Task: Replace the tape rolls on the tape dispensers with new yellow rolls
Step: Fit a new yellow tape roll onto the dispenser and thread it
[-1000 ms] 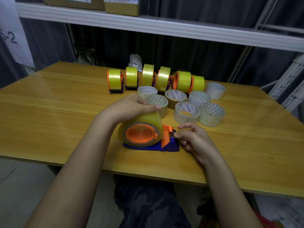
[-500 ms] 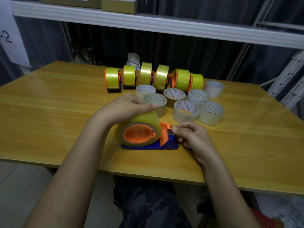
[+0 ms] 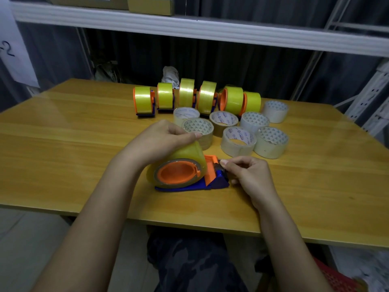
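At the far left a white sheet of paper [image 3: 14, 53] with dark handwriting hangs beside the wooden table [image 3: 63, 144]; along the table's far edge stands a row of dispensers loaded with yellow rolls [image 3: 197, 98], set on edge side by side, their orange hubs and blue bases showing; in front of that row lies a cluster of pale used rolls [image 3: 237, 129], lying flat with their printed cores facing up, some touching one another; nearer the person, the left hand [image 3: 160, 140] lies over the top of a yellow roll [image 3: 185, 152], fingers curved along the curve of the tape with the fingertips reaching its far side; that roll sits on the orange hub of the near tape dispenser [image 3: 189, 178], whose blue base rests flat on the table near its front edge; just to the right of the roll is the dispenser's orange flap and the dark blue cutter end; the right hand [image 3: 248, 175] is at that cutter end, thumb and forefinger pressed together in a pinch right at the tip of the dispenser, the other fingers curled beneath; whether a tape end lies between them cannot be told; overhead runs a white shelf [image 3: 210, 32] carrying cardboard boxes [image 3: 147, 5].
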`<state>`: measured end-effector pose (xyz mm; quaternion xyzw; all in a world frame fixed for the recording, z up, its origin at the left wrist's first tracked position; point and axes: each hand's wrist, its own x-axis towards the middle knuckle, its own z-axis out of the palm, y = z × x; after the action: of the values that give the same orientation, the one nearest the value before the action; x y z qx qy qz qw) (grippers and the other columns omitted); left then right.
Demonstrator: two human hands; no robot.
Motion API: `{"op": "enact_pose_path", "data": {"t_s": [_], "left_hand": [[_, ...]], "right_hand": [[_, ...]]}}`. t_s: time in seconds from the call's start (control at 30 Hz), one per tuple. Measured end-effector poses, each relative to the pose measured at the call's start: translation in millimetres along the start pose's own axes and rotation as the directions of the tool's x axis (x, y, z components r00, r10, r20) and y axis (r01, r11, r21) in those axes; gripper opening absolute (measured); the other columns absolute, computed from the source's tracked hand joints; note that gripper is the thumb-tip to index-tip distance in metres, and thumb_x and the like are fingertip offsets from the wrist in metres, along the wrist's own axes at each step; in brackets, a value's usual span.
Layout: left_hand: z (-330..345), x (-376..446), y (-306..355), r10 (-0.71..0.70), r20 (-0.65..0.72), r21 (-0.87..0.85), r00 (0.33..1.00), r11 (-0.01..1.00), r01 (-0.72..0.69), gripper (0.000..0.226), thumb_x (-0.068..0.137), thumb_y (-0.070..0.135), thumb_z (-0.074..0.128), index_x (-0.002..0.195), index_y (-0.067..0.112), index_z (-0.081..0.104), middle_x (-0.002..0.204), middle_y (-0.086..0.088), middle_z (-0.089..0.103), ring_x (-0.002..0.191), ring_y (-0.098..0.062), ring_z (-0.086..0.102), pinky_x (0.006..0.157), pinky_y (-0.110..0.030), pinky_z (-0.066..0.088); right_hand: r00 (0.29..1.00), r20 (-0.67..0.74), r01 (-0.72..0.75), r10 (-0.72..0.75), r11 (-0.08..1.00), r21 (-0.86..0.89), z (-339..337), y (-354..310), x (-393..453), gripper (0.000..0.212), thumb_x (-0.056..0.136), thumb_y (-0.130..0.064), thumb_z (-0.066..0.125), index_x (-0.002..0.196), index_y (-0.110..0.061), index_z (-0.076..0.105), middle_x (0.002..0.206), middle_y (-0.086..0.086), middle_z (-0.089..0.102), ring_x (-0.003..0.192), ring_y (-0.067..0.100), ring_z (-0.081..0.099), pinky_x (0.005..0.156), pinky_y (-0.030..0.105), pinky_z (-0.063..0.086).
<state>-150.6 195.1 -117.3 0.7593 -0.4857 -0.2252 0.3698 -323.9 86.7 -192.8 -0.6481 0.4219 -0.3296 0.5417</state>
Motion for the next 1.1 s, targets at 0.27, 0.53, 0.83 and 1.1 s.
{"op": "enact_pose_path", "data": {"t_s": [0.27,0.53,0.83,1.1], "left_hand": [[-1,-3,1,-0.015,-0.006,0.008,1.0,1.0,0.015,0.033,0.085,0.055,0.057,0.07,0.029,0.07,0.09,0.018,0.061,0.092,-0.016,0.059,0.074,-0.03,0.043],[1,-4,2,-0.037,-0.022,0.006,0.999,0.999,0.038,0.031,0.085,0.055,0.057,0.074,0.029,0.071,0.078,0.014,0.063,0.09,-0.014,0.058,0.076,-0.03,0.044],[2,-5,1,-0.019,-0.031,0.011,0.999,1.0,0.019,0.035,0.086,0.054,0.056,0.077,0.025,0.073,0.068,0.015,0.06,0.079,-0.007,0.056,0.072,-0.028,0.045],[0,-5,-1,-0.019,-0.036,0.005,0.999,1.0,0.02,0.032,0.086,0.055,0.056,0.078,0.029,0.072,0.099,0.004,0.069,0.104,-0.02,0.061,0.076,-0.029,0.045]], "right_hand": [[0.98,-0.139,0.145,-0.145,0.989,-0.009,-14,-1,1,0.021,0.092,-0.03,0.062,0.08,-0.017,0.072,0.07,-0.005,0.068,0.058,-0.004,0.056,0.053,0.01,0.043],[0.998,0.011,0.071,-0.07,0.977,-0.202,-9,-5,-10,0.03,0.083,-0.047,0.069,0.076,-0.018,0.072,0.073,-0.005,0.068,0.073,0.003,0.061,0.062,0.013,0.045],[0.998,0.049,-0.038,0.042,0.997,-0.074,1,-12,-6,0.015,0.08,-0.028,0.077,0.079,-0.014,0.073,0.073,-0.005,0.067,0.066,0.0,0.058,0.051,0.006,0.042],[0.993,0.05,-0.109,0.108,0.994,0.005,1,-13,-1,0.014,0.077,-0.026,0.08,0.076,-0.013,0.074,0.066,-0.003,0.067,0.059,0.004,0.055,0.051,0.016,0.044]]}}
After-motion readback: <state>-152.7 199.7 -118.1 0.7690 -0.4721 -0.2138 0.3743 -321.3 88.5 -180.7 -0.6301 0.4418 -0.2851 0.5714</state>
